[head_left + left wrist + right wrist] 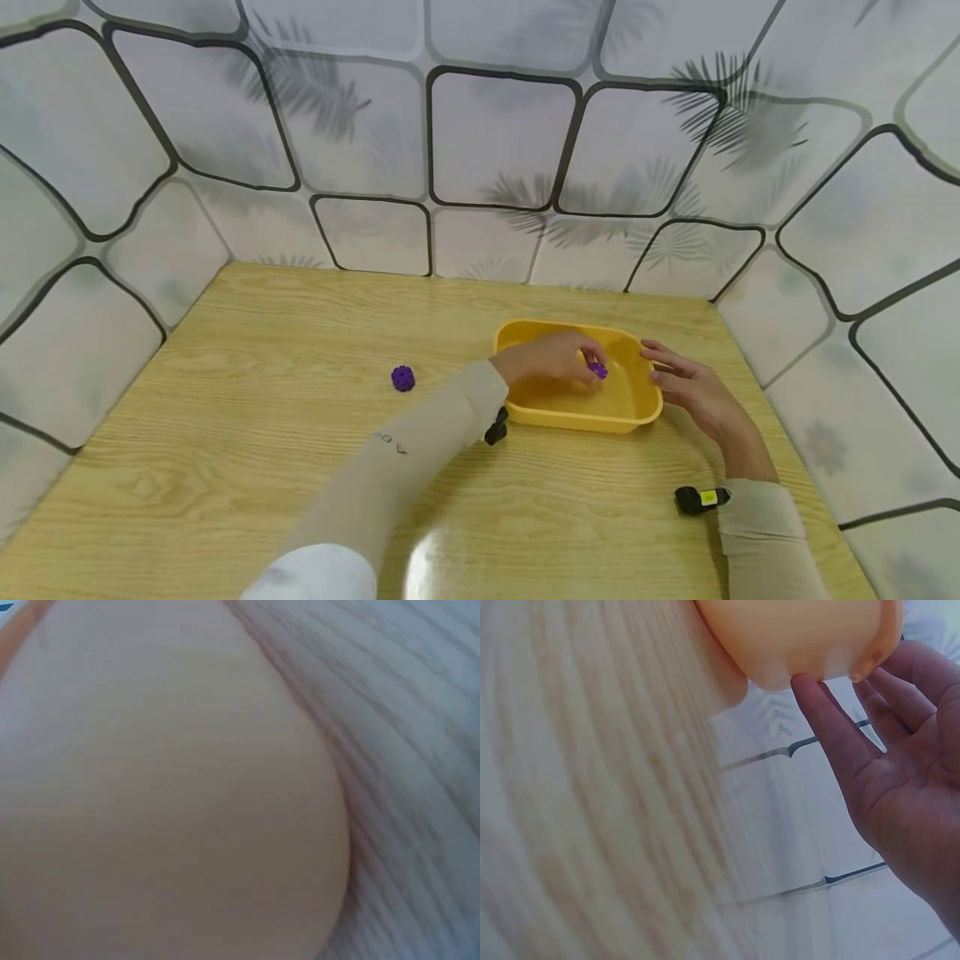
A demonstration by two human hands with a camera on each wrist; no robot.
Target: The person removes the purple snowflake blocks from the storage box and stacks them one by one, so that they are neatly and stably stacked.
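Note:
A yellow plastic basin stands on the wooden table. My left hand reaches over its left side, thumb and fingers pinching a small purple notched piece low inside. In the left wrist view the basin wall fills most of the picture, blurred, and the left hand is out of sight. My right hand touches the basin's right end with fairly straight fingers. From the right wrist, the right hand has its thumb against the outer wall and its other fingers up by the rim. It holds nothing else.
Left of the basin lies a purple notched ball. A patterned wall closes off the back and both sides of the table. Black wrist cameras sit at both sleeve cuffs.

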